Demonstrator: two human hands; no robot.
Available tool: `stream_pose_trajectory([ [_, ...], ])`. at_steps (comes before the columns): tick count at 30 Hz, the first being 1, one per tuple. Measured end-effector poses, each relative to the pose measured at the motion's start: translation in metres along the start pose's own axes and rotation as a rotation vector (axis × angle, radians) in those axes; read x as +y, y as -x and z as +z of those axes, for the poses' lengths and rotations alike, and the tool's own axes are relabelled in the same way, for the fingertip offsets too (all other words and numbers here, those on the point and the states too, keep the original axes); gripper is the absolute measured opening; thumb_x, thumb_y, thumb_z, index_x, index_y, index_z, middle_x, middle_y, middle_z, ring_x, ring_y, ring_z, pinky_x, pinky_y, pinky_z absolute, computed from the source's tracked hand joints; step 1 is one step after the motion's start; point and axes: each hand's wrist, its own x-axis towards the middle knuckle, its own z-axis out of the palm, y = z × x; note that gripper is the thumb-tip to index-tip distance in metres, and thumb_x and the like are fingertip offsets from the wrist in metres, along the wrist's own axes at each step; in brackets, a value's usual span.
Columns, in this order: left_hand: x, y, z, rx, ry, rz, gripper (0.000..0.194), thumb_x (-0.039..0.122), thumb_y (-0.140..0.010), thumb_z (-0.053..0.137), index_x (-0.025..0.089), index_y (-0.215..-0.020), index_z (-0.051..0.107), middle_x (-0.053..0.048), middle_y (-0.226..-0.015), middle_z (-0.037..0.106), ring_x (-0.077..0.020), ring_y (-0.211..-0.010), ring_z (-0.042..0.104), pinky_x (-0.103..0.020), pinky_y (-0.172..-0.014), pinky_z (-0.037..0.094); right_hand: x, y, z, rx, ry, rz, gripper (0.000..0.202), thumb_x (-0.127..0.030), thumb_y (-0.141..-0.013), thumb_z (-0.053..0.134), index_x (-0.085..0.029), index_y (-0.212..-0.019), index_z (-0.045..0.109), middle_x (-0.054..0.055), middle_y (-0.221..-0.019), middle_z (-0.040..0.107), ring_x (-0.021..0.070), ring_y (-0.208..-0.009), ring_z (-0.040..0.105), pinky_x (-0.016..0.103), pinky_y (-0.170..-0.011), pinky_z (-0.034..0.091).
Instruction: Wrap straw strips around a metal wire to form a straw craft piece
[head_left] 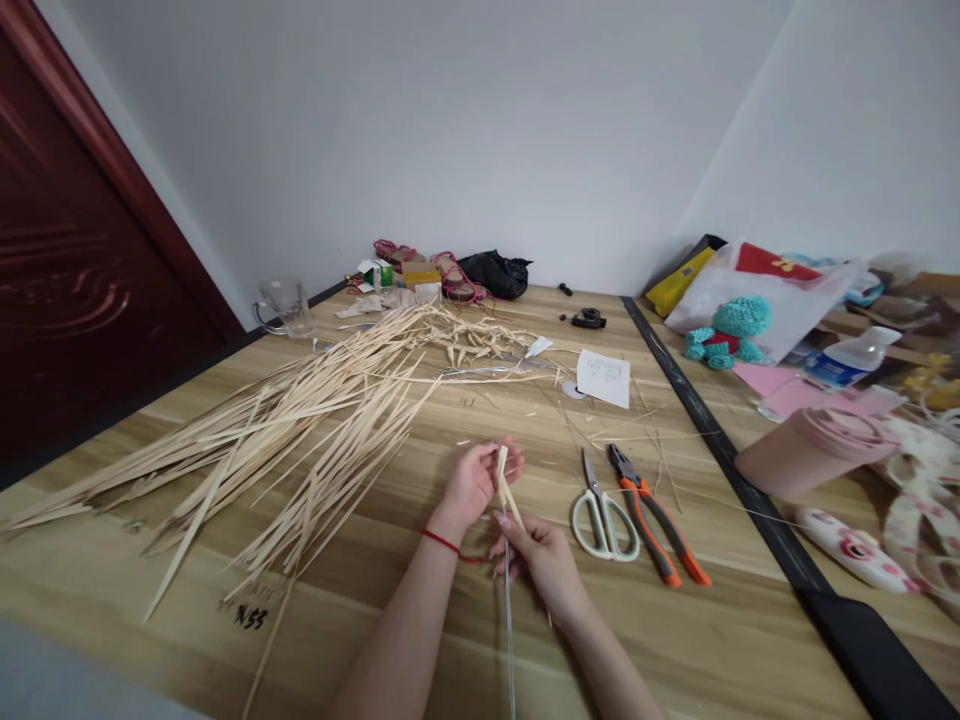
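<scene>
Above the wooden table (pixel 585 650), my left hand (pixel 476 482) is closed around the upper part of a pale flat strip (pixel 503 475), its fingers curled behind it. My right hand (pixel 541 560) pinches the strip lower down, together with thin grey wires (pixel 510 640) that run down toward the front edge. The strip is folded or crossed near its top, and a tail slants down to the right. Scissors with white handles (pixel 604 520) and orange-handled pliers (pixel 656 520) lie just right of my hands.
Piles of pale strips (pixel 300 430) cover the left side. Behind are a glass mug (pixel 285 308), a black bag (pixel 495 273) and a paper note (pixel 604 378). On the right are a teal crocheted toy (pixel 739 325), a bottle (pixel 851 357) and a pink roll (pixel 814 450).
</scene>
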Motion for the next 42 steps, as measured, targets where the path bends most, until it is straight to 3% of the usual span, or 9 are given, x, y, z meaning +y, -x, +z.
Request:
stream_pose_trajectory([
  [3, 0.000, -0.001, 0.000, 0.026, 0.021, 0.011, 0.016, 0.017, -0.082, 0.053, 0.008, -0.089, 0.065, -0.011, -0.087, 0.070, -0.0170, -0.077, 0.067, -0.028, -0.072, 0.054, -0.005, 0.002, 0.000, -0.034, -0.021, 0.018, 0.043, -0.055, -0.069, 0.064, -0.012, -0.062, 0.062, 0.004, -0.050, 0.062, 0.0122, -0.041, 0.057, 0.020, -0.038, 0.043],
  [9, -0.003, -0.001, 0.004, 0.051, -0.072, 0.038, 0.010, 0.014, -0.079, 0.060, 0.007, -0.083, 0.067, -0.011, -0.082, 0.070, -0.0151, -0.072, 0.067, -0.025, -0.070, 0.055, -0.006, 0.000, -0.001, 0.040, -0.123, 0.027, 0.050, -0.053, -0.068, 0.067, -0.015, -0.100, 0.061, 0.006, -0.072, 0.069, 0.0192, -0.056, 0.065, 0.027, -0.045, 0.050],
  [15, -0.005, -0.002, 0.004, 0.048, -0.085, 0.046, 0.012, 0.014, -0.076, 0.064, 0.007, -0.084, 0.068, -0.011, -0.082, 0.070, -0.0143, -0.070, 0.066, -0.024, -0.070, 0.055, -0.006, -0.001, -0.007, 0.045, -0.099, 0.011, 0.040, -0.052, -0.068, 0.067, -0.014, -0.080, 0.063, 0.006, -0.072, 0.069, 0.0176, -0.056, 0.065, 0.028, -0.051, 0.051],
  [24, 0.002, -0.003, -0.003, 0.060, -0.009, 0.091, 0.010, 0.015, -0.079, 0.061, 0.010, -0.084, 0.067, -0.007, -0.081, 0.069, -0.0117, -0.071, 0.066, -0.021, -0.068, 0.055, -0.013, 0.005, -0.016, -0.108, -0.051, 0.084, 0.038, -0.050, -0.069, 0.068, -0.016, -0.083, 0.063, 0.003, -0.061, 0.068, 0.0171, -0.053, 0.063, 0.028, -0.055, 0.047],
  [31, 0.002, -0.007, -0.006, 0.117, -0.124, 0.181, 0.016, 0.023, -0.072, 0.069, 0.010, -0.081, 0.068, -0.005, -0.071, 0.067, -0.0093, -0.060, 0.061, -0.019, -0.057, 0.050, -0.030, 0.022, -0.041, -0.437, 0.191, 0.118, 0.029, -0.043, -0.074, 0.065, -0.015, -0.078, 0.071, 0.010, -0.084, 0.071, 0.0201, -0.074, 0.066, 0.031, -0.068, 0.048],
  [33, -0.001, -0.008, -0.004, 0.134, -0.194, 0.217, 0.021, 0.027, -0.069, 0.071, 0.010, -0.080, 0.068, -0.004, -0.066, 0.066, -0.0083, -0.054, 0.058, -0.017, -0.051, 0.046, -0.031, 0.021, -0.042, -0.403, 0.164, 0.140, 0.032, -0.044, -0.073, 0.067, -0.015, -0.083, 0.070, 0.011, -0.087, 0.071, 0.0207, -0.076, 0.066, 0.032, -0.069, 0.049],
  [36, -0.010, -0.008, 0.000, 0.143, -0.327, 0.240, 0.026, 0.032, -0.065, 0.074, 0.011, -0.078, 0.070, -0.003, -0.060, 0.064, -0.0076, -0.046, 0.053, -0.017, -0.043, 0.039, -0.027, 0.014, -0.035, -0.228, 0.024, 0.127, 0.041, -0.048, -0.071, 0.067, -0.013, -0.093, 0.067, 0.011, -0.086, 0.070, 0.0211, -0.075, 0.067, 0.034, -0.069, 0.051],
  [42, -0.021, -0.005, 0.008, 0.116, -0.534, 0.227, 0.029, 0.038, -0.065, 0.072, 0.012, -0.078, 0.071, -0.002, -0.057, 0.064, -0.0086, -0.044, 0.051, -0.018, -0.042, 0.037, -0.015, 0.003, -0.019, -0.081, -0.139, 0.138, 0.039, -0.049, -0.065, 0.072, -0.013, -0.082, 0.066, 0.008, -0.077, 0.071, 0.0215, -0.066, 0.067, 0.035, -0.065, 0.053],
])
